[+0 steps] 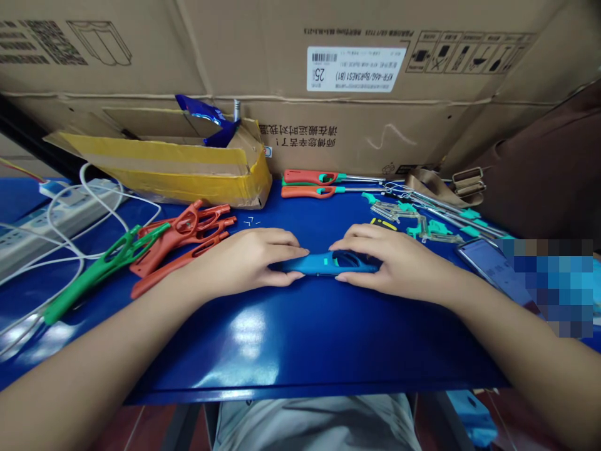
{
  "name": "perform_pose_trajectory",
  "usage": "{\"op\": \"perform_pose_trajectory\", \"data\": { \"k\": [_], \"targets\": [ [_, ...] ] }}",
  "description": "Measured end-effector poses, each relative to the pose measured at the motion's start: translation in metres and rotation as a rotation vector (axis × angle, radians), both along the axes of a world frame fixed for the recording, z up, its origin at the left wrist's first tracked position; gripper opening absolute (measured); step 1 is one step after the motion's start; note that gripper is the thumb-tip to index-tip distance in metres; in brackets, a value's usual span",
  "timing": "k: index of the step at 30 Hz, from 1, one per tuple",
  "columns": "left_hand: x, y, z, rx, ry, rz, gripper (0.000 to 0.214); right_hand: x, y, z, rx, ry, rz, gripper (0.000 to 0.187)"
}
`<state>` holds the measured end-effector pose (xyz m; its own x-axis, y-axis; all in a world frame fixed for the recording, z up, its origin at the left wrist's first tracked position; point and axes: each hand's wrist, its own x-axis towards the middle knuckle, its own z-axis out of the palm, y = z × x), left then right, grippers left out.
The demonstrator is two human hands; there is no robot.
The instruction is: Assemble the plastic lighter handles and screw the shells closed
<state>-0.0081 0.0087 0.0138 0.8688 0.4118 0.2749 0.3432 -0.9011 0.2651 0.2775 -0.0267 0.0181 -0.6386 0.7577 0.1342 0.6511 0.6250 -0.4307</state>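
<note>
A blue lighter casing (317,264) lies lengthwise between my two hands, just above or on the blue tabletop. My left hand (263,254) pinches its left end between thumb and fingers. At the other end, around the trigger opening, my right hand (382,254) grips it the same way. A small turquoise part shows inside that opening. The casing's ends are partly hidden by my fingers. Left of my left hand lie several red lighter casings (173,241) and green casings (89,279). Beyond my right hand are turquoise triggers (434,227) with clear fuel tubes.
Red lighters with metal rods (307,191) lie at the back, near a yellow-taped cardboard box (188,172). A power strip (61,219) with white cables is at left. A phone (493,269), metal rods and a brown strap (429,188) are at right. A large carton (225,62) stands behind.
</note>
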Motion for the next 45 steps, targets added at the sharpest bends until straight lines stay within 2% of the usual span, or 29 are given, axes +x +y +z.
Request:
{"op": "perform_pose_trajectory", "data": {
  "k": [8,17,24,28,34,37,45],
  "targets": [
    [0.001,0.002,-0.006,0.064,0.058,-0.010,0.031,-0.002,0.002,-0.007,0.051,-0.079,0.024,0.031],
    [0.002,0.000,-0.006,-0.016,0.092,0.022,0.030,-0.001,0.004,-0.010,0.057,-0.101,0.051,0.033],
    [0.005,-0.003,-0.005,-0.134,0.071,0.083,0.029,-0.007,0.005,-0.019,-0.092,0.083,-0.030,0.033],
    [0.011,-0.012,-0.001,-0.042,0.157,0.122,0.023,-0.011,0.002,-0.020,-0.122,0.104,-0.094,0.032],
    [0.015,-0.019,-0.002,0.143,0.274,0.132,0.026,-0.011,-0.002,-0.015,0.052,-0.116,0.040,0.027],
    [0.012,-0.013,-0.005,0.153,0.210,0.110,0.026,-0.008,0.000,-0.016,0.093,-0.151,0.075,0.027],
    [0.008,-0.013,-0.003,0.115,0.022,0.048,0.029,-0.007,-0.003,-0.010,0.042,-0.057,0.077,0.027]
  ]
}}
